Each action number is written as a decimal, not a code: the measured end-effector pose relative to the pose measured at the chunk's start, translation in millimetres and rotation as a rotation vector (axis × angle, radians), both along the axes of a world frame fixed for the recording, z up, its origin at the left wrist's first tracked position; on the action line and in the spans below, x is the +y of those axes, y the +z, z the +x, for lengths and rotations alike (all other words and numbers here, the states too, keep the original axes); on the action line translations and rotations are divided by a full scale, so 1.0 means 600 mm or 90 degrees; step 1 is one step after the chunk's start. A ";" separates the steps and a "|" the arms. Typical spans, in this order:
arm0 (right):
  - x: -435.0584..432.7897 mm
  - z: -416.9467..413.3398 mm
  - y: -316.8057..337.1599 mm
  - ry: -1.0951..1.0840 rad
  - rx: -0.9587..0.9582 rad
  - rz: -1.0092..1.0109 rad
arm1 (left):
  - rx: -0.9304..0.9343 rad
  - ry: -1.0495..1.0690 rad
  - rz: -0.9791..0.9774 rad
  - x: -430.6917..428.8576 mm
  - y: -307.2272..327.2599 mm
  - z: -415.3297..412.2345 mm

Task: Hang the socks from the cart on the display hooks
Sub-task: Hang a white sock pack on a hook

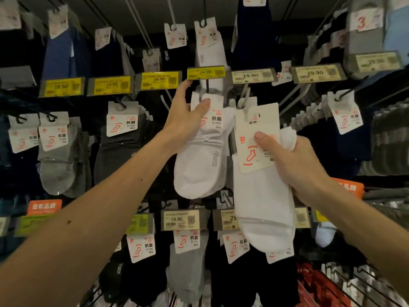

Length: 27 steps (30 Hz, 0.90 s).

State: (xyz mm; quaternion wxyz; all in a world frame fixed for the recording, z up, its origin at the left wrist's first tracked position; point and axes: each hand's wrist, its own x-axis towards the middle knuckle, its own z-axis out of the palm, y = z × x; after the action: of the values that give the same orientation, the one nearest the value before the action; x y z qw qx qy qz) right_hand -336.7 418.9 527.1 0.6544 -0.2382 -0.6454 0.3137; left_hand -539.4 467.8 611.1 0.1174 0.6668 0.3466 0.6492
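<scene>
Right thumb [262,138] was pressed flat on the paper card [254,122] of a white sock pack [263,207]. The other fingers were curled behind it and mostly hidden, so the right hand [296,167] pinched card and socks together. The card's top edge lay just beside the grey hook [244,98]; whether its hole had caught the tip could not be told. Left thumb [204,104] lay on the card of the hanging white socks [199,169] on the neighbouring hook. The left hand [183,116] gripped that pack from behind, one fingertip up by a yellow price label [205,72]. To do the step well, the held pack probably needed tilting until the hole faced the hook tip squarely, then sliding back along the wire. Holding the neighbour aside would leave the path clear. A pinch this low on the card risked folding it.
</scene>
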 end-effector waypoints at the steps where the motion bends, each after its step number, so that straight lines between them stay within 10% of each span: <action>1: 0.000 0.002 -0.001 0.003 0.000 -0.001 | 0.008 0.012 0.035 0.006 0.001 -0.001; 27: 0.007 0.010 0.000 -0.001 0.033 -0.122 | 0.062 0.237 0.101 0.049 -0.010 0.019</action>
State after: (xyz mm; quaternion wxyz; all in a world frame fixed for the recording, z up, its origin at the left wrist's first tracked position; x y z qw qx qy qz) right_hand -330.8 422.9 527.0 0.6455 -0.2921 -0.5950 0.3795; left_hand -527.8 497.0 604.8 -0.0743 0.6287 0.4170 0.6521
